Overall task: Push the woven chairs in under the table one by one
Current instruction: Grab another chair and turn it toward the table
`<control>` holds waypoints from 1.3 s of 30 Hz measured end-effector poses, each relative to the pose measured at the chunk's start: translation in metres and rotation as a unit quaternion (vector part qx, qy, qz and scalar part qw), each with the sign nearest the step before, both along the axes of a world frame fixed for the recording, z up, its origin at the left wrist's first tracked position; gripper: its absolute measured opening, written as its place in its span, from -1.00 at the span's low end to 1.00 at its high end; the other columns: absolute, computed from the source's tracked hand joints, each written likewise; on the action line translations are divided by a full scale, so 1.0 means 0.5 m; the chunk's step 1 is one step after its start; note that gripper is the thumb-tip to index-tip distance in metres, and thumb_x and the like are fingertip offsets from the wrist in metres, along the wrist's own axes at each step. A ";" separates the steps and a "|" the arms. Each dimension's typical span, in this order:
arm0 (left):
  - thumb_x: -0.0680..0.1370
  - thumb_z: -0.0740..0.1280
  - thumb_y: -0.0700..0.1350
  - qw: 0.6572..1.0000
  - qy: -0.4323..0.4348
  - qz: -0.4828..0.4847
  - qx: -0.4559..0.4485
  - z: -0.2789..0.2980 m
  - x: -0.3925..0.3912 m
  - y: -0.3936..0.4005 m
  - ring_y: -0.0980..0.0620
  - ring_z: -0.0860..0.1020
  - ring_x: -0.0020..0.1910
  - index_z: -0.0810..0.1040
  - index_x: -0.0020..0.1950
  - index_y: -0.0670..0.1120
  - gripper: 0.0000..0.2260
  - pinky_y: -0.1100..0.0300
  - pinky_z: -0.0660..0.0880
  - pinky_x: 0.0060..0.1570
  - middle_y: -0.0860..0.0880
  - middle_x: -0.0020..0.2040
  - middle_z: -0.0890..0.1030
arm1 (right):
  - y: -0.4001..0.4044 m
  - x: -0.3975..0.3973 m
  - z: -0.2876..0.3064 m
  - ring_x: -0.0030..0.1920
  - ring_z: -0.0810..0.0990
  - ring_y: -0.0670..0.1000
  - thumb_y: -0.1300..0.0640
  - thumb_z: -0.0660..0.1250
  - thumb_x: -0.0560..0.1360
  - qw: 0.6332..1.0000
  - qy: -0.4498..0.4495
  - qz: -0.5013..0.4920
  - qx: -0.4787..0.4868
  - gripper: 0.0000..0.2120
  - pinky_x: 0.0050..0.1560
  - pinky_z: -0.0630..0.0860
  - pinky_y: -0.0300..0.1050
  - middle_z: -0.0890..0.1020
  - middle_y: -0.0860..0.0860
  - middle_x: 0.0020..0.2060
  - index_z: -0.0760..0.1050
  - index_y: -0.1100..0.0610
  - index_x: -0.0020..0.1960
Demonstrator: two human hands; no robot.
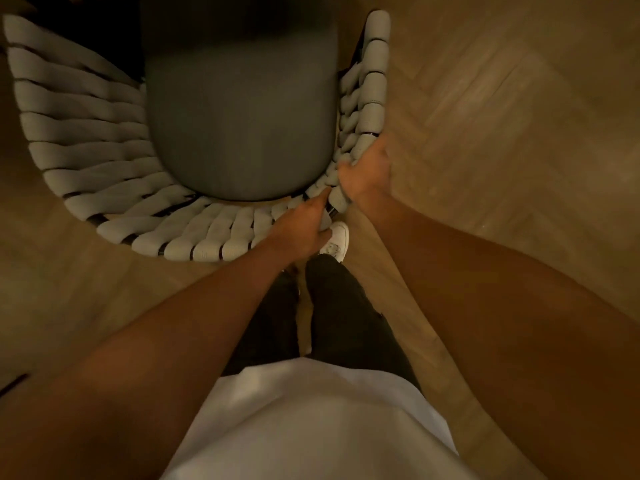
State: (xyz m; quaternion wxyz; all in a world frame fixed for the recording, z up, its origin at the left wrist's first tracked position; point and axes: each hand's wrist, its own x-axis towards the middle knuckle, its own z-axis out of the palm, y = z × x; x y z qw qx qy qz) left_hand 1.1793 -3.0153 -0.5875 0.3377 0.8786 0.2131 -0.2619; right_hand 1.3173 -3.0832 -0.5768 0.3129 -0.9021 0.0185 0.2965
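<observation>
I look straight down on a woven chair (pixel 104 174) with a curved back of thick pale grey bands and a round grey-green seat cushion (pixel 239 119). My left hand (pixel 301 230) grips the top rim of the backrest at its near right part. My right hand (pixel 363 174) grips the same rim a little farther round, on the chair's right side. The two hands are close together. The table's edge is lost in the dark at the top of the view.
Wooden herringbone floor (pixel 502 133) spreads to the right and left of the chair. My legs in dark trousers and one white shoe (pixel 337 242) stand just behind the backrest. A dark area lies beyond the chair at the top left.
</observation>
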 end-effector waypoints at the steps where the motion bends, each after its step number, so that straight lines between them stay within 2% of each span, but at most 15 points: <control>1: 0.53 0.40 0.00 1.000 -0.001 -0.005 -0.002 0.000 -0.001 0.001 -0.16 0.53 0.24 0.12 0.62 -0.03 -0.26 -0.12 0.52 0.18 -0.12 0.36 0.50 | -0.001 0.001 0.004 0.25 0.55 0.14 0.16 0.36 0.56 1.000 0.003 0.002 0.001 -0.40 0.18 0.47 -0.06 0.50 0.16 0.29 0.16 0.20 0.50; 6: 0.54 0.40 -0.02 1.000 -0.001 -0.008 -0.003 0.017 0.000 0.005 -0.14 0.55 0.22 0.13 0.62 -0.04 -0.28 -0.10 0.53 0.19 -0.14 0.33 0.52 | 0.006 0.014 0.009 0.26 0.53 0.17 0.17 0.32 0.59 0.999 0.016 0.040 -0.020 -0.49 0.05 0.40 -0.13 0.47 0.19 0.31 0.18 0.23 0.45; 9: 0.52 0.41 -0.02 0.999 -0.023 0.028 -0.019 0.027 0.016 0.020 -0.13 0.56 0.21 0.17 0.61 -0.03 -0.28 -0.11 0.55 0.16 -0.13 0.30 0.56 | 0.025 0.035 0.021 0.25 0.54 0.17 0.17 0.32 0.58 0.998 0.004 0.058 -0.023 -0.50 0.11 0.47 -0.08 0.48 0.19 0.31 0.19 0.23 0.43; 12: 0.47 0.37 0.09 0.997 -0.051 0.056 -0.029 0.024 0.050 0.035 -0.10 0.58 0.21 0.16 0.60 0.03 -0.26 -0.12 0.57 0.15 -0.09 0.28 0.57 | 0.054 0.081 0.031 0.23 0.55 0.16 0.18 0.32 0.58 0.996 -0.006 0.083 -0.013 -0.48 0.09 0.46 -0.08 0.50 0.18 0.29 0.18 0.23 0.44; 17: 0.52 0.38 -0.14 0.994 -0.062 0.080 -0.035 0.027 0.131 0.048 -0.15 0.56 0.22 0.20 0.59 -0.07 -0.33 -0.09 0.55 0.17 -0.15 0.29 0.56 | 0.092 0.169 0.026 0.18 0.56 0.13 0.20 0.33 0.58 0.994 0.004 0.104 -0.015 -0.43 0.02 0.46 -0.11 0.52 0.14 0.24 0.14 0.22 0.49; 21: 0.53 0.39 -0.16 0.994 -0.055 0.086 -0.044 0.004 0.164 0.037 -0.14 0.53 0.29 0.17 0.61 -0.07 -0.31 -0.01 0.52 0.22 -0.14 0.34 0.53 | 0.088 0.202 0.011 0.20 0.54 0.11 0.19 0.31 0.60 0.993 0.016 0.113 -0.029 -0.43 0.03 0.45 -0.12 0.50 0.14 0.26 0.11 0.22 0.51; 24: 0.57 0.37 -0.09 0.996 -0.031 0.076 -0.036 -0.005 0.174 0.028 -0.13 0.51 0.31 0.10 0.63 -0.02 -0.30 -0.02 0.52 0.20 -0.13 0.38 0.50 | 0.080 0.211 -0.005 0.09 0.56 0.07 0.16 0.33 0.60 0.992 0.018 0.114 -0.041 -0.45 -0.02 0.47 -0.11 0.53 0.13 0.22 0.15 0.21 0.48; 27: 0.57 0.36 -0.07 0.996 -0.021 0.078 -0.045 -0.004 0.175 0.029 -0.13 0.52 0.30 0.09 0.63 0.00 -0.30 -0.08 0.52 0.22 -0.11 0.36 0.51 | 0.081 0.212 -0.006 -0.01 0.49 -0.01 0.17 0.34 0.59 0.994 0.008 0.101 -0.041 -0.48 -0.05 0.47 -0.13 0.54 0.13 0.20 0.20 0.22 0.45; 29: 0.56 0.38 -0.07 0.995 -0.021 0.077 -0.060 0.002 0.174 0.034 -0.13 0.51 0.31 0.09 0.63 -0.01 -0.29 -0.07 0.52 0.24 -0.12 0.38 0.51 | 0.086 0.201 -0.004 0.04 0.52 0.03 0.19 0.33 0.59 0.996 0.003 0.081 -0.034 -0.46 -0.01 0.50 -0.10 0.52 0.14 0.23 0.18 0.23 0.48; 31: 0.54 0.41 -0.10 0.993 -0.044 0.071 -0.079 0.010 0.168 0.042 -0.12 0.50 0.33 0.14 0.61 -0.06 -0.29 -0.01 0.49 0.27 -0.14 0.39 0.50 | 0.091 0.177 0.000 0.22 0.54 0.15 0.16 0.32 0.60 0.996 -0.031 0.073 -0.044 -0.35 0.15 0.53 -0.01 0.43 0.19 0.37 0.08 0.22 0.57; 32: 0.53 0.44 -0.12 0.992 -0.062 0.066 -0.093 0.014 0.160 0.049 -0.12 0.50 0.32 0.18 0.59 -0.09 -0.30 0.01 0.48 0.28 -0.16 0.38 0.50 | 0.090 0.161 -0.002 0.36 0.45 0.21 0.13 0.31 0.61 0.992 -0.067 0.087 -0.067 -0.28 0.28 0.49 0.04 0.32 0.22 0.47 -0.01 0.23 0.62; 33: 0.51 0.46 -0.14 0.990 -0.075 0.058 -0.108 0.014 0.147 0.058 -0.11 0.50 0.31 0.24 0.57 -0.11 -0.31 0.02 0.47 0.29 -0.16 0.37 0.51 | 0.087 0.143 -0.001 0.51 0.28 0.26 0.10 0.29 0.62 0.984 -0.101 0.113 -0.094 -0.23 0.42 0.37 0.07 0.16 0.24 0.57 -0.09 0.24 0.64; 35: 0.47 0.49 -0.04 0.989 -0.064 0.027 -0.127 0.013 0.106 0.088 -0.08 0.50 0.32 0.32 0.52 -0.12 -0.33 0.03 0.45 0.32 -0.15 0.37 0.51 | 0.076 0.107 0.007 0.62 -0.07 0.27 0.02 0.25 0.63 0.959 -0.153 0.191 -0.142 -0.18 0.59 0.06 0.14 -0.10 0.24 0.63 -0.18 0.26 0.64; 37: 0.42 0.45 0.19 0.992 -0.040 -0.008 -0.120 0.008 0.051 0.128 -0.04 0.48 0.34 0.31 0.53 -0.08 -0.24 -0.05 0.45 0.33 -0.10 0.40 0.48 | 0.061 0.076 0.013 0.62 -0.19 0.26 -0.07 0.20 0.64 0.921 -0.203 0.283 -0.172 -0.21 0.60 -0.15 0.20 -0.15 0.25 0.63 -0.13 0.26 0.65; 39: 0.40 0.42 0.29 0.994 0.000 -0.046 -0.095 0.010 -0.007 0.175 -0.03 0.46 0.35 0.28 0.55 -0.05 -0.18 -0.05 0.45 0.33 -0.07 0.43 0.45 | 0.052 0.041 0.013 0.62 -0.21 0.23 -0.14 0.07 0.67 0.884 -0.223 0.364 -0.189 -0.29 0.59 -0.23 0.22 -0.14 0.23 0.63 -0.04 0.24 0.65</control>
